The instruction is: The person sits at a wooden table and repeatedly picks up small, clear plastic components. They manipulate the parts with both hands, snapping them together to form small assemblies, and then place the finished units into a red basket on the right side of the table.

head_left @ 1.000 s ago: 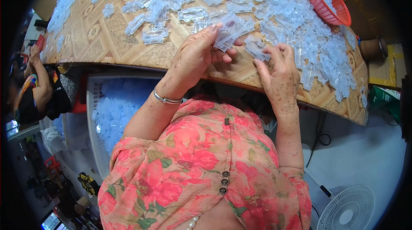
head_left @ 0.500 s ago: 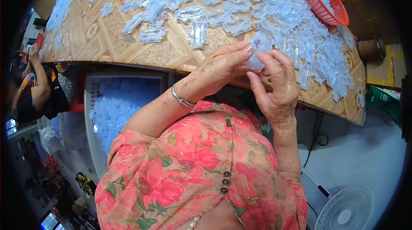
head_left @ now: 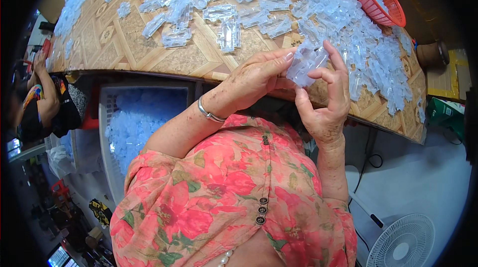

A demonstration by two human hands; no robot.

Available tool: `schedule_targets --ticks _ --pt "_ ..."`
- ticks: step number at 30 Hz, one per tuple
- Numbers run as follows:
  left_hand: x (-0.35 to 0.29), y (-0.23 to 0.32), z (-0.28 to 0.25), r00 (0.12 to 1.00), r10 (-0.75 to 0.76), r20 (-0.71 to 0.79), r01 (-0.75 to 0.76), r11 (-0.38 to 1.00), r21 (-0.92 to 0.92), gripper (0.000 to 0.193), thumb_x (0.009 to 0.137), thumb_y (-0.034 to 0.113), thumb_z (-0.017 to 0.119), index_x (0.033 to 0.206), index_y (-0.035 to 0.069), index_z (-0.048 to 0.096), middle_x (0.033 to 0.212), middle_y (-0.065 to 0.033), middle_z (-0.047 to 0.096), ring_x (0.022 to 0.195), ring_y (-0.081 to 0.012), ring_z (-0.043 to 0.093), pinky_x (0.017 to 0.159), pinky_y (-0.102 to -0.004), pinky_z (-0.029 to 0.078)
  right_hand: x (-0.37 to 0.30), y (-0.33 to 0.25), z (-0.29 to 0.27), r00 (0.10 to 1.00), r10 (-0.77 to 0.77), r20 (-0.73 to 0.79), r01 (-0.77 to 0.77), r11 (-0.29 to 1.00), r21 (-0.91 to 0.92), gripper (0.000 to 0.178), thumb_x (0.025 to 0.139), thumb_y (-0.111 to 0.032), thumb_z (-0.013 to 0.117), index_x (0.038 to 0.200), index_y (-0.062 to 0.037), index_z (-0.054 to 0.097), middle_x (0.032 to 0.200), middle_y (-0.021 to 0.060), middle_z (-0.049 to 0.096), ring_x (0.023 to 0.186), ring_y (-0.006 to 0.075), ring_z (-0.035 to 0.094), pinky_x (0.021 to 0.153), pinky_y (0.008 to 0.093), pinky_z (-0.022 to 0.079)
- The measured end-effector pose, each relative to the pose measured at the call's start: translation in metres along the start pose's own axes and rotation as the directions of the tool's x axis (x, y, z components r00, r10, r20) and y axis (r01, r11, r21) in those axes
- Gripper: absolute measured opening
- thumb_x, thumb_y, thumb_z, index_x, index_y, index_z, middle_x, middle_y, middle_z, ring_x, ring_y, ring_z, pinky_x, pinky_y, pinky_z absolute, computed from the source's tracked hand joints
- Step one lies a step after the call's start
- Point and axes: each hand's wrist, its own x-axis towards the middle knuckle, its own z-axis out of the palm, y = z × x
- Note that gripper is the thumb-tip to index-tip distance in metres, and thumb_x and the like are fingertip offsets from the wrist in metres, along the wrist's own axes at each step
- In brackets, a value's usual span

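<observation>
My left hand is closed on a clear bluish plastic moulded piece, held up just off the table's near edge. The fingers of my right hand bend round the piece's right side, with the forefinger on its face and the thumb at its lower edge. Whether it is one piece or several stuck together I cannot tell. Beyond my hands, many similar clear plastic pieces lie over the wood-patterned table, loosely at the middle and heaped to the right.
A red plastic basket with clear pieces stands at the far right. Left of my lap, a pale crate holds more clear plastic. A white fan is at the lower right. Another person's arms show at the left edge.
The plastic piece has turned and shows more of its face. My right hand's fingers have come in against it, and the forefinger has bent over it. My left hand keeps its hold.
</observation>
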Motion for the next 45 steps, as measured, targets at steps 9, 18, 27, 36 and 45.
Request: schedule_targets --ticks 9,18,27,36,45 --pt "-0.002 -0.002 -0.007 1.0 -0.004 -0.008 0.005 0.999 0.032 0.051 0.106 0.036 0.053 0.148 0.006 0.049 0.123 -0.0074 0.064 0.104 -0.0163 0.068 0.092 -0.0346 0.058 -0.001 0.001 0.001 0.992 0.062 0.109 -0.073 0.992 0.1 0.044 0.07 -0.004 0.084 0.108 -0.0098 0.061 0.149 0.0226 0.049 0.127 0.0363 0.058 0.095 0.0411 0.053" --pt "-0.005 0.004 -0.001 0.999 0.031 0.038 -0.033 0.998 0.054 0.054 0.106 0.03 0.055 0.151 0.002 0.043 0.13 -0.0101 0.063 0.113 -0.0175 0.066 0.096 -0.0345 0.056 -0.001 0.007 0.005 1.0 0.021 0.022 -0.025 0.979 0.202 0.067 0.073 -0.007 0.084 0.131 -0.0073 0.052 0.147 0.0209 0.052 0.135 0.0353 0.053 0.11 0.0425 0.045" --pt "-0.009 0.007 0.003 0.999 0.034 -0.015 -0.029 0.969 0.244 0.052 0.106 0.028 0.055 0.151 0.004 0.045 0.127 -0.0049 0.063 0.109 -0.0105 0.064 0.091 -0.0286 0.055 -0.007 0.007 0.007 0.973 0.2 0.117 -0.224 0.941 0.254 0.089 0.074 -0.009 0.085 0.151 -0.0048 0.041 0.146 0.0175 0.055 0.133 0.0315 0.056 0.11 0.0401 0.045" --pt "-0.01 0.01 0.007 0.999 0.035 0.003 -0.034 0.951 0.308 0.052 0.105 0.029 0.057 0.151 0.006 0.047 0.125 -0.0037 0.064 0.107 -0.0092 0.062 0.091 -0.0269 0.053 -0.007 0.005 0.003 0.989 0.125 0.081 -0.136 0.979 0.153 0.086 0.071 -0.007 0.085 0.148 -0.0054 0.045 0.147 0.0175 0.054 0.133 0.0319 0.056 0.11 0.0404 0.045" --pt "-0.011 0.01 0.008 0.999 0.038 0.021 -0.043 0.953 0.3 0.051 0.106 0.029 0.056 0.151 0.007 0.047 0.128 -0.0041 0.063 0.113 -0.0107 0.061 0.094 -0.0292 0.054 -0.009 0.006 0.006 0.992 0.112 0.061 -0.121 0.976 0.181 0.086 0.071 -0.005 0.085 0.147 -0.0059 0.045 0.146 0.0179 0.054 0.133 0.0324 0.055 0.111 0.0408 0.045"
